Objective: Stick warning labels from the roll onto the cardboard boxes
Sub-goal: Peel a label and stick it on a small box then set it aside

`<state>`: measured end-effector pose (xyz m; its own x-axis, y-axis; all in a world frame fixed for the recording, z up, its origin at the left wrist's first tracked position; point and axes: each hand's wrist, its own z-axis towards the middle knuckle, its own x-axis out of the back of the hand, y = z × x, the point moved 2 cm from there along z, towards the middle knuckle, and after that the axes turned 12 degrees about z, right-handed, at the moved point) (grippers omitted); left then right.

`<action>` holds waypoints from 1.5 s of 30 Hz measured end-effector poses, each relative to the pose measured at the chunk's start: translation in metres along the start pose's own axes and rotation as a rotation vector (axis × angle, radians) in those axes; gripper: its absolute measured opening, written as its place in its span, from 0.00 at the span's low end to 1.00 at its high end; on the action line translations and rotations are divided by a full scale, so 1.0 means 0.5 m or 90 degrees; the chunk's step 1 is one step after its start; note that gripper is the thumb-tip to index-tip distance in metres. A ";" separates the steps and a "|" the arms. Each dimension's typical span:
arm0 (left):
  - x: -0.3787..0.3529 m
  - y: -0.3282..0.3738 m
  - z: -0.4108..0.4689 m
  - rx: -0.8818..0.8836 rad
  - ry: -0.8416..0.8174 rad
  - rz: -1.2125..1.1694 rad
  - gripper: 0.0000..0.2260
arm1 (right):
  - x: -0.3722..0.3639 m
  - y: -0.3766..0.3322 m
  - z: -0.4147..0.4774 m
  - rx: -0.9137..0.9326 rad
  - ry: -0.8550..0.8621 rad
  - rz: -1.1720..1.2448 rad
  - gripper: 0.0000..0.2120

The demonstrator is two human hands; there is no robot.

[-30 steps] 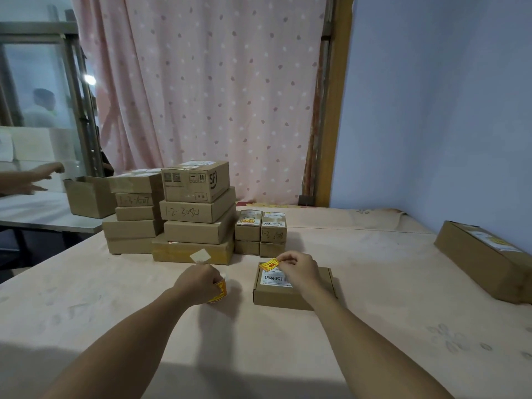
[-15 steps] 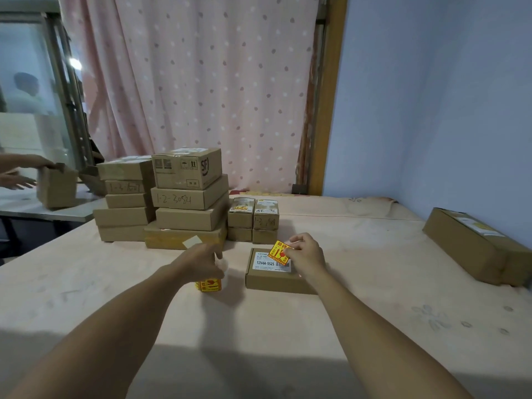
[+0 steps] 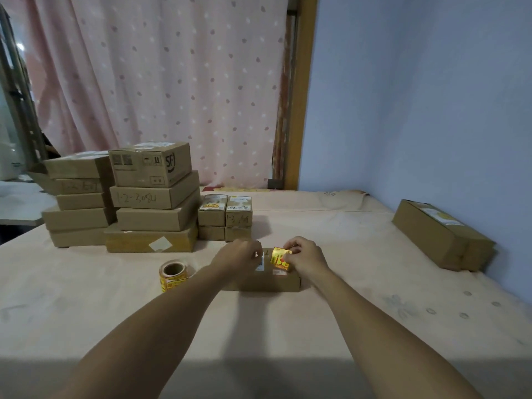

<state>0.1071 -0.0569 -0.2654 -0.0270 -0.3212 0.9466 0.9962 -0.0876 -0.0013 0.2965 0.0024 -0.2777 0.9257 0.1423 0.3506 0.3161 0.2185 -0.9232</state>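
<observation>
A flat cardboard box [image 3: 276, 282] lies on the table in front of me, with a white address label on its top. My right hand [image 3: 306, 256] pinches a yellow warning label [image 3: 279, 257] and holds it down on the box top. My left hand [image 3: 237, 254] sits over the box's left end with its fingers curled at the far edge. The roll of yellow labels [image 3: 172, 274] stands alone on the table, left of the box and clear of both hands.
Two stacks of cardboard boxes [image 3: 149, 197] stand at the back left, with several small boxes [image 3: 226, 216] beside them. A long box [image 3: 440, 234] lies by the blue wall on the right. A pink curtain hangs behind the table [image 3: 86, 298].
My left hand let go of the label roll, which now stands on the table, and moved right onto the box. My right hand lowered the yellow label onto the box top.
</observation>
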 end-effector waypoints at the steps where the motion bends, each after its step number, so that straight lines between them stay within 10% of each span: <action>1: -0.007 0.008 0.005 -0.006 0.000 -0.005 0.09 | 0.001 0.005 0.003 0.004 -0.005 -0.020 0.11; 23: -0.064 0.046 0.020 -0.067 0.011 0.016 0.14 | -0.001 0.072 0.028 0.121 -0.085 -0.263 0.15; 45: -0.041 -0.052 -0.062 0.284 -0.084 0.115 0.14 | 0.010 0.074 -0.026 -0.136 -0.021 0.005 0.10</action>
<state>0.0790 -0.0770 -0.2947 0.1318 -0.1691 0.9768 0.9231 0.3800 -0.0588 0.3156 -0.0013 -0.3122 0.9218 0.1761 0.3453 0.3495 0.0075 -0.9369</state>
